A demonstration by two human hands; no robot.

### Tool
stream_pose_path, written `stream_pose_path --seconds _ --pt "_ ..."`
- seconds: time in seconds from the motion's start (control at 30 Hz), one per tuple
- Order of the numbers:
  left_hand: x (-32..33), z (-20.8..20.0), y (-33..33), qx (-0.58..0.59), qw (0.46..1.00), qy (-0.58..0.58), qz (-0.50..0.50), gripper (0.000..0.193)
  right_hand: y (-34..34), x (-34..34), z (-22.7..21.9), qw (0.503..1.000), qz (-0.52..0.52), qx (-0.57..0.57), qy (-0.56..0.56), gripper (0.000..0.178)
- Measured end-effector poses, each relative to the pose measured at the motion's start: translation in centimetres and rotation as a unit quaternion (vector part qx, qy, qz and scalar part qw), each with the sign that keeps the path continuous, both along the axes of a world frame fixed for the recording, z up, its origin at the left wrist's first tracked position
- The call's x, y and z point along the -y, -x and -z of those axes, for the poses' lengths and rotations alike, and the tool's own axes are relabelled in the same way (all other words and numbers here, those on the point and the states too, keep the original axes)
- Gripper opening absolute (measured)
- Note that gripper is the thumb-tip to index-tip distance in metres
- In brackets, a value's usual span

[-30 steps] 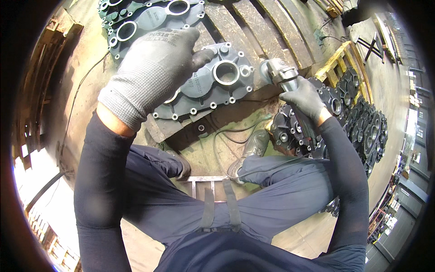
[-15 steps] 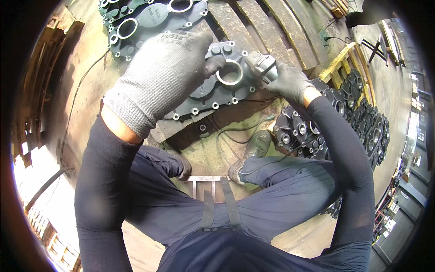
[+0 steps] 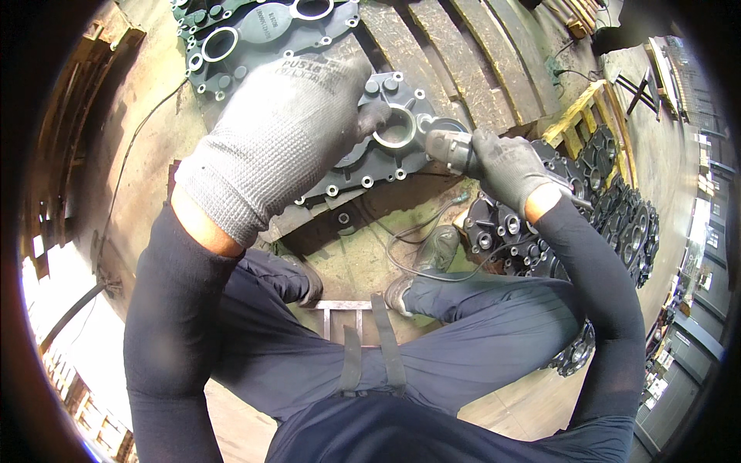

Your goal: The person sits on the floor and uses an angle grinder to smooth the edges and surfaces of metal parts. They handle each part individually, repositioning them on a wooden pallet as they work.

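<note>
My right gloved hand (image 3: 509, 166) is wrapped round the body of an angle grinder (image 3: 454, 151). The grinder's head, with part of a round disc showing, is at the right end of a dark grey metal cover casting (image 3: 363, 176). This casting lies on a wooden pallet and has a bright machined ring (image 3: 395, 127) and small bosses along its edge. Over its left part is my left gloved hand (image 3: 297, 127), closed, with the thumb near the ring. Its fingertips are hidden, so I cannot tell what they hold or whether they touch the casting.
Beyond my left hand lies another cover casting (image 3: 266, 27). Pallet slats (image 3: 432, 54) run away at the back. Several dark castings (image 3: 610, 208) are piled at right, beside a yellowish wooden pallet (image 3: 575, 116). A cable (image 3: 394, 255) loops on the floor near my shoes.
My right hand and the grinder have shifted slightly down and right, and the grinder has turned, showing its disc edge. My left hand has barely moved.
</note>
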State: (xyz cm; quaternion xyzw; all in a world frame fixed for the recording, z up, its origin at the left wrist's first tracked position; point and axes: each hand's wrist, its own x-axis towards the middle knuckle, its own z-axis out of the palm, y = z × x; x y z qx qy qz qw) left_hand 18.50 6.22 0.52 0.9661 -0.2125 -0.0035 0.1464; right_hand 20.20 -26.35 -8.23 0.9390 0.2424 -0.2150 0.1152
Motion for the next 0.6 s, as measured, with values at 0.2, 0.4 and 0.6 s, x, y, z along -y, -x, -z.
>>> stream_pose_path --seconds 0.2,0.4,0.6 --pt "0.5 -1.3 0.1 -0.023 1.0 -0.012 -0.013 0.039 -0.6 1.2 -1.6 0.978 0.184 -0.053 -0.08 0.056" --pt "0.5 -1.0 0.0 -0.039 0.999 -0.007 -0.014 0.04 -3.6 1.8 0.6 0.934 0.26 -0.135 -0.204 0.07" --pt "0.2 -0.7 -0.2 -0.041 0.999 -0.007 -0.01 0.04 -6.3 1.6 2.3 0.919 0.26 -0.19 -0.226 0.061"
